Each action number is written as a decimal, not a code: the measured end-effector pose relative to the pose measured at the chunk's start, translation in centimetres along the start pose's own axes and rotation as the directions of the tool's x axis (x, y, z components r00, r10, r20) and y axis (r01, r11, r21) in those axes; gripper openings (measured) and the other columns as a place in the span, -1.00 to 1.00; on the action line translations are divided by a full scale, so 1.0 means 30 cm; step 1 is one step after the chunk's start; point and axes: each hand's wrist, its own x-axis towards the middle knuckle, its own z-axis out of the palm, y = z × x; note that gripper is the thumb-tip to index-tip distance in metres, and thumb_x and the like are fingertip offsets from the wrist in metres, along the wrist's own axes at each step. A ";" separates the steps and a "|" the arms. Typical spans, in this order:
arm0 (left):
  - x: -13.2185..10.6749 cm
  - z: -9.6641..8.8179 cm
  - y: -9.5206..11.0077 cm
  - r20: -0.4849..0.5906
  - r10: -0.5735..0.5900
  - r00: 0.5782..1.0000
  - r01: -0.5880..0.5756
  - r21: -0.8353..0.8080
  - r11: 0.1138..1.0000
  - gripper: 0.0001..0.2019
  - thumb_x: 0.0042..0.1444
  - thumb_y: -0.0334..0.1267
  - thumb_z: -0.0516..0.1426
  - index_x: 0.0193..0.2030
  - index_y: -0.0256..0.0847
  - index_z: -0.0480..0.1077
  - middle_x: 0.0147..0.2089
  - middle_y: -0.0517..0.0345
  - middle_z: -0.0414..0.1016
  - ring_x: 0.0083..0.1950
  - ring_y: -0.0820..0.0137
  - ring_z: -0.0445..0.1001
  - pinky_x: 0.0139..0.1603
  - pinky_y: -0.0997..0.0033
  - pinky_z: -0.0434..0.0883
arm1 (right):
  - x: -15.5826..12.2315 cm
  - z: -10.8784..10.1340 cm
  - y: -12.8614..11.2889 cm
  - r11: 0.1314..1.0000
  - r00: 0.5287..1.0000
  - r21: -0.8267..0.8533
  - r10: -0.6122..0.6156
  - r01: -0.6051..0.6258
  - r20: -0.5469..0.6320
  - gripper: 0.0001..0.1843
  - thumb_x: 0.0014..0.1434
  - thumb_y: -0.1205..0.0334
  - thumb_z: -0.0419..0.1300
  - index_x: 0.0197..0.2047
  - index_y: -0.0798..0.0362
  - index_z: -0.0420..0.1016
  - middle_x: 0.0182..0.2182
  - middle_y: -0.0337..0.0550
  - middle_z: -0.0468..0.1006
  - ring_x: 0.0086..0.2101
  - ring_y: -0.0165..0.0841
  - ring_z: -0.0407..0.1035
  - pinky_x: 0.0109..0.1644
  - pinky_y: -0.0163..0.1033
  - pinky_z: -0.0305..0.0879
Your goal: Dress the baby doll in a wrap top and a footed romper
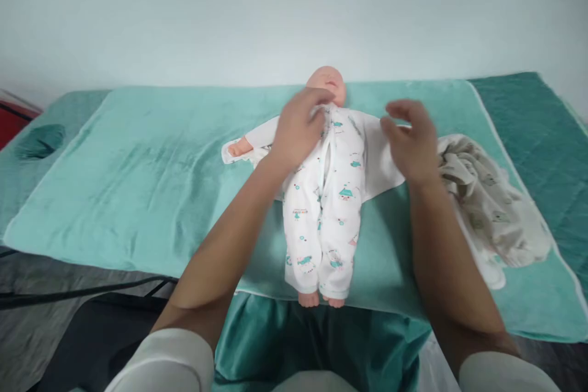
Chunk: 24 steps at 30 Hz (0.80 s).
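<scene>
White sleeves nearest; both forearms reach toward 12 o'clock. Doll in printed sleepsuit lies face-up on teal towel, head at 12, feet at 6. Left hand: fingers closed on the sleepsuit's collar under the chin. Right hand: loosely curled, blurred, over the doll's sleeve at 3 o'clock; contact unclear. Crumpled cloth lies further toward 3.

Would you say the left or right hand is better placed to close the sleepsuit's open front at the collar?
Left, probably: the left hand rests on the sleepsuit collar below the chin of the doll, whereas the right hand hovers over the sleeve, off to the side.
</scene>
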 end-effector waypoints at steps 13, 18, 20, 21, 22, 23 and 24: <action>0.158 0.224 0.134 0.634 -0.256 0.730 -0.288 0.625 0.726 -0.59 0.15 -0.47 0.15 0.11 -0.05 0.52 0.15 0.06 0.57 0.14 0.08 0.53 0.23 -0.03 0.34 | -0.010 0.026 0.115 0.902 0.925 -0.322 0.349 -0.288 0.150 -0.74 0.15 0.07 0.22 -0.42 -0.04 0.23 -0.49 -0.28 0.34 -0.41 -0.32 0.20 -0.20 -0.17 0.18; 0.157 0.231 0.138 0.585 -0.261 0.768 -0.278 0.671 0.687 -0.57 0.15 -0.46 0.15 0.17 -0.19 0.47 0.21 -0.13 0.48 0.09 0.05 0.55 0.01 0.09 0.44 | 0.022 -0.022 0.152 0.869 0.893 -0.216 0.412 -0.445 -0.181 -0.85 0.11 0.23 0.12 -0.44 -0.04 0.20 -0.49 -0.27 0.32 -0.40 -0.32 0.20 -0.21 -0.17 0.17; 0.163 0.248 0.144 0.547 -0.273 0.791 -0.256 0.702 0.665 -0.59 0.14 -0.47 0.17 0.15 -0.27 0.48 0.17 -0.21 0.48 0.09 0.02 0.56 0.00 0.10 0.45 | 0.024 -0.025 0.161 0.868 0.889 -0.202 0.427 -0.454 -0.165 -0.86 0.07 0.23 0.14 -0.44 -0.04 0.22 -0.49 -0.28 0.33 -0.41 -0.31 0.21 -0.20 -0.15 0.19; 0.168 0.258 0.147 0.545 -0.288 0.788 -0.253 0.712 0.655 -0.61 0.14 -0.48 0.18 0.13 -0.29 0.50 0.15 -0.23 0.49 0.09 0.01 0.56 0.01 0.10 0.45 | 0.021 -0.020 0.161 0.877 0.895 -0.189 0.419 -0.442 -0.150 -0.88 0.07 0.21 0.15 -0.42 -0.04 0.25 -0.48 -0.27 0.36 -0.40 -0.30 0.23 -0.18 -0.15 0.21; 0.175 0.269 0.149 0.553 -0.308 0.774 -0.257 0.719 0.645 -0.64 0.15 -0.48 0.17 0.10 -0.30 0.51 0.12 -0.24 0.50 0.09 0.00 0.56 0.02 0.10 0.45 | 0.016 -0.012 0.158 0.888 0.902 -0.172 0.407 -0.427 -0.141 -0.89 0.08 0.18 0.16 -0.38 -0.03 0.29 -0.45 -0.26 0.39 -0.38 -0.29 0.26 -0.16 -0.13 0.23; 0.182 0.279 0.152 0.570 -0.331 0.752 -0.269 0.724 0.635 -0.66 0.15 -0.48 0.17 0.07 -0.32 0.53 0.10 -0.24 0.52 0.09 0.00 0.57 0.02 0.11 0.45 | 0.009 0.000 0.153 0.897 0.908 -0.152 0.398 -0.416 -0.134 -0.87 0.09 0.13 0.18 -0.32 -0.03 0.33 -0.43 -0.25 0.41 -0.37 -0.28 0.29 -0.14 -0.12 0.25; 0.191 0.287 0.153 0.590 -0.353 0.726 -0.285 0.726 0.626 -0.67 0.15 -0.48 0.15 0.05 -0.32 0.55 0.07 -0.24 0.54 0.08 0.00 0.57 0.01 0.13 0.45 | 0.002 0.014 0.145 0.903 0.911 -0.136 0.394 -0.408 -0.121 -0.80 0.10 0.07 0.20 -0.25 -0.02 0.36 -0.41 -0.23 0.44 -0.35 -0.25 0.32 -0.13 -0.11 0.27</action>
